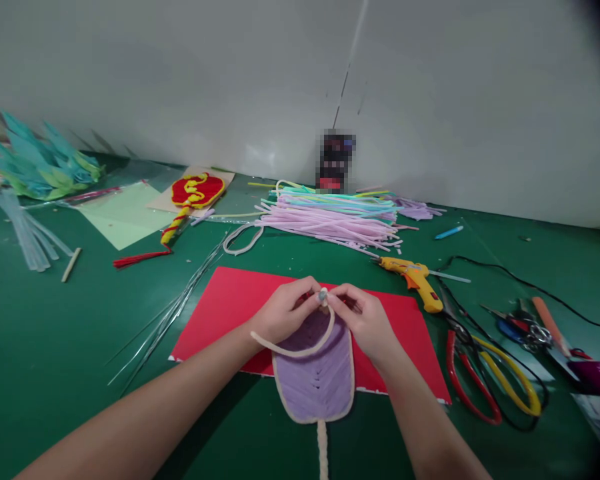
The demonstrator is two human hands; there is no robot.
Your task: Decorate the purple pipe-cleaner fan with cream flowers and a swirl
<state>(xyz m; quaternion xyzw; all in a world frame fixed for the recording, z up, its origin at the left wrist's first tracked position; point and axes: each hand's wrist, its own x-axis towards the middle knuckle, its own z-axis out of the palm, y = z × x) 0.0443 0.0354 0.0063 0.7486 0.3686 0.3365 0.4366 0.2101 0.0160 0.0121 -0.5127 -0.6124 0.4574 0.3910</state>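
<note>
Above the far end of a purple fan-shaped piece, my left hand and my right hand meet fingertip to fingertip. Both are closed in a pinch on a cream pipe cleaner, coiled at the fingertips around a small greyish bit I cannot make out. Its loose end curves down and left, past my left wrist. The fan has a cream edge and a twisted cream handle pointing toward me. Beneath it lies a red sheet, partly hidden by my hands and the fan.
Behind the sheet is a pile of pastel pipe cleaners. A yellow glue gun and red-and-yellow-handled pliers lie right, near a black cable. Thin wires, a red-and-yellow fan and glue sticks lie left.
</note>
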